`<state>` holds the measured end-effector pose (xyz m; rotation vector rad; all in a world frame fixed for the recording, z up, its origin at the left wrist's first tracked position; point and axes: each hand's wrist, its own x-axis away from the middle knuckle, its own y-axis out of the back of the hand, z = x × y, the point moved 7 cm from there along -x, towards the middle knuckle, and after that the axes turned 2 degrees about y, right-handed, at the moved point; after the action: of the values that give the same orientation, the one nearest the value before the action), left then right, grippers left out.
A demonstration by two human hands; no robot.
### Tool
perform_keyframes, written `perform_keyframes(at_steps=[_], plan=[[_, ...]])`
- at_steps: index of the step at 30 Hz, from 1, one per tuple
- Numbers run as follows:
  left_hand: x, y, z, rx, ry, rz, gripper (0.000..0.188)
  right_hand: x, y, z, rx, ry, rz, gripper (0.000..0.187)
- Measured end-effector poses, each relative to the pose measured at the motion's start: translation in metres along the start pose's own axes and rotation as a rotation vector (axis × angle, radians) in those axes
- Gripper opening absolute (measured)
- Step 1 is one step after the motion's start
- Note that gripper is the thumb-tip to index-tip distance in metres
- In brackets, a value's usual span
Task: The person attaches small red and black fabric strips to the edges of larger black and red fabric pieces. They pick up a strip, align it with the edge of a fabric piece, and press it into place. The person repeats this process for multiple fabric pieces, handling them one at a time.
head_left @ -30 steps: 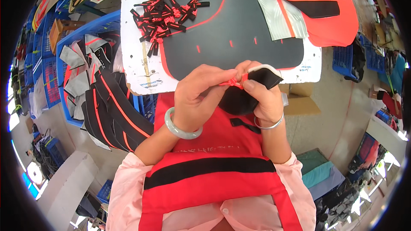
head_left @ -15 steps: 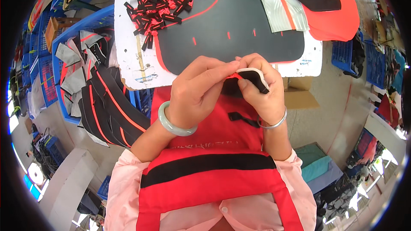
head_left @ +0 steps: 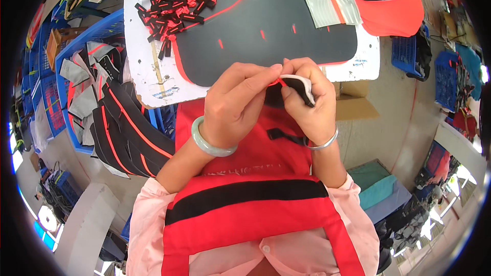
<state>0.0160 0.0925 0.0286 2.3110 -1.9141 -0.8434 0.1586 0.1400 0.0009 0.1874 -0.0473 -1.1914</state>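
Observation:
My left hand (head_left: 232, 105), with a pale green bangle at the wrist, pinches a thin red-orange strip (head_left: 276, 82) between thumb and fingertips. Opposite it, my right hand (head_left: 315, 105) grips a small black fabric piece with a white edge (head_left: 300, 85), bent round under the fingers. The strip comes out of this piece, and both sets of fingertips nearly meet. Just beyond the hands lies a large dark grey panel (head_left: 230, 30) with red-orange edging. On its left part sits a heap of small black tabs with red-orange cords (head_left: 176, 13).
A white worktable (head_left: 139, 66) supports the panel. Grey-silver and red fabric pieces (head_left: 335, 0) lie at its far right. On the left, a blue crate (head_left: 66, 107) overflows with black and grey strips (head_left: 135, 122). A cardboard box (head_left: 358, 105) stands on the floor at right.
The table and its contents have shifted slightly left and up in view. Both hands keep their pinch close together; the black piece in my right hand has tilted a little.

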Motion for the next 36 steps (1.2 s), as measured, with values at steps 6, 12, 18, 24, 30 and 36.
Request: perform_keyframes(at_steps=[6,12,18,24,30,36], plan=[[0.001,-0.004,0.001,-0.005,-0.004,0.014,0.037,0.002,0.002,0.000,0.042,0.016,-0.006,0.023],[0.002,-0.006,0.003,0.011,-0.020,-0.004,0.042,0.002,0.004,0.001,0.040,0.044,-0.006,0.022],[0.002,-0.006,0.006,0.014,0.036,-0.006,0.040,0.003,0.005,-0.004,-0.014,-0.042,-0.025,0.021],[0.003,-0.009,0.010,0.015,0.067,0.007,0.034,0.003,0.005,-0.006,-0.033,-0.123,-0.015,0.021],[0.004,-0.012,0.010,0.016,0.042,0.028,0.036,0.001,0.005,-0.005,-0.003,-0.107,0.028,0.021],[0.003,-0.014,0.009,0.020,0.018,0.040,0.036,0.001,0.007,-0.007,-0.013,-0.023,-0.036,0.018]])
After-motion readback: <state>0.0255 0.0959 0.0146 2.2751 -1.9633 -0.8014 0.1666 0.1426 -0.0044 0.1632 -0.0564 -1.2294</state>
